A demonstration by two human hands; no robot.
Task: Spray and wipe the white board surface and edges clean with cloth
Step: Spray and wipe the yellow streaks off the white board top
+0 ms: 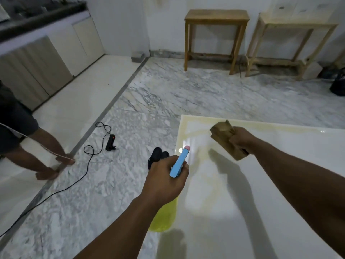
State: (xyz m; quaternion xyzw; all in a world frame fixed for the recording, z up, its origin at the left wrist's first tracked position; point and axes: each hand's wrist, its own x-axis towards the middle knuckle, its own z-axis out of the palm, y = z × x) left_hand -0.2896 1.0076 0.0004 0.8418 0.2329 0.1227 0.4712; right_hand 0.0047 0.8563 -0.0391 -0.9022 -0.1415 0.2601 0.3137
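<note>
A glossy white board [280, 184] lies flat on the floor, filling the lower right; a yellowish stain runs along its far edge. My left hand [164, 180] grips a spray bottle [179, 161] with a blue trigger head and pink nozzle, held over the board's left edge; its yellow-green body hangs below my hand. My right hand [242, 139] holds a folded brown cloth [224, 139] above the board's far part, apart from the surface. Both hands cast shadows on the board.
Another person's bare legs [46, 156] stand at the left. A black cable with a power strip [110, 143] lies on the marble floor. A dark object [156, 156] sits by the board's left edge. Two wooden tables [216, 17] stand against the far wall.
</note>
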